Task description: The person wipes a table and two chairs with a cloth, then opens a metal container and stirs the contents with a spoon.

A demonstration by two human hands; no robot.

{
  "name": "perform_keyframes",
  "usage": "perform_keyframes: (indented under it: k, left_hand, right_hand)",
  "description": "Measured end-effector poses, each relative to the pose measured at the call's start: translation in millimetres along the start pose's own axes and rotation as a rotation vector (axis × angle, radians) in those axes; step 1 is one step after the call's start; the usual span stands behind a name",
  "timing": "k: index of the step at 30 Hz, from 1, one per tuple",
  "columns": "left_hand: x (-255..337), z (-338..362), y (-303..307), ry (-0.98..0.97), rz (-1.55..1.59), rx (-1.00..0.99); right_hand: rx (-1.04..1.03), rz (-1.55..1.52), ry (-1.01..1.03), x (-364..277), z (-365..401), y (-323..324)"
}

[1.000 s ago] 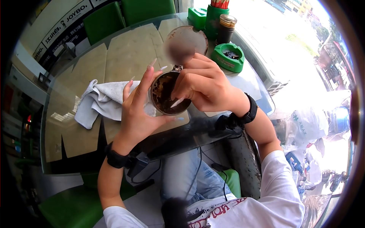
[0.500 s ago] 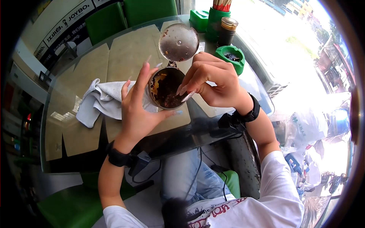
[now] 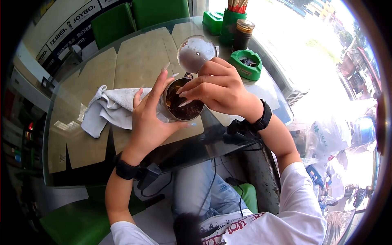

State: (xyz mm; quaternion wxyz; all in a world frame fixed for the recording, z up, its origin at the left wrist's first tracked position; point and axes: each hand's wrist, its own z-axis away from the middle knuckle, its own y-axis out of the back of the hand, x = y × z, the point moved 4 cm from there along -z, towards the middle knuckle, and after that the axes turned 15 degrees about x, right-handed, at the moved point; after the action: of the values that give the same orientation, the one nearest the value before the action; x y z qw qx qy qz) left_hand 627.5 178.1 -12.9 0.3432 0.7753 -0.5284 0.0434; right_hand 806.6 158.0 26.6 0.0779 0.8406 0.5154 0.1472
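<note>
A round metal seasoning pot [image 3: 179, 119] is tipped toward me above the table, its hinged lid [image 3: 195, 53] swung back. Inside lies a dark reddish-brown residue [image 3: 190, 111], with orange patches on the wall. My left hand [image 3: 148, 126] wraps round the pot's left side, thumb at the near edge. My right hand [image 3: 223, 87] is closed in a pinch over the mouth, with fingertips inside the rim. Whatever those fingers hold, if anything, is hidden. A white cloth [image 3: 108, 108] lies crumpled on the table beside my left hand.
Along the far right of the glass-topped table [image 3: 94, 151] stand a green ashtray [image 3: 246, 71] with dark bits in it, a dark jar [image 3: 243, 34], a green chopstick holder [image 3: 232, 22] and a green box [image 3: 213, 22]. Green chairs [image 3: 161, 14] stand beyond.
My right hand has moved left and deeper over the pot's mouth. The pot and its lid have shifted slightly right, and the lid sits a little lower in view.
</note>
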Motion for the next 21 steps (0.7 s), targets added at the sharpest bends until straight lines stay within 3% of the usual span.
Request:
perform_keyframes:
  k: [4, 8, 11, 18, 21]
  left_hand:
    - [-1.4, 0.0, -0.2, 0.021, 0.009, 0.007]
    - [0.1, -0.4, 0.8, 0.023, 0.032, 0.009]
    - [-1.7, 0.1, 0.5, 0.029, 0.051, 0.024]
    - [-1.3, -0.5, 1.1, 0.028, 0.027, 0.045]
    - [-0.9, -1.1, 3.2, 0.010, -0.025, 0.065]
  right_hand:
    - [-0.005, -0.066, -0.086, 0.6, 0.8, 1.3]
    - [0.160, 0.061, -0.028, 0.0, 1.9, 9.7]
    - [-0.017, 0.073, 0.015, -0.8, 3.6, -1.6]
    - [0.048, 0.092, 0.015, -2.3, 2.1, 2.2]
    - [-0.022, 0.166, -0.001, 1.6, 6.8, -0.2]
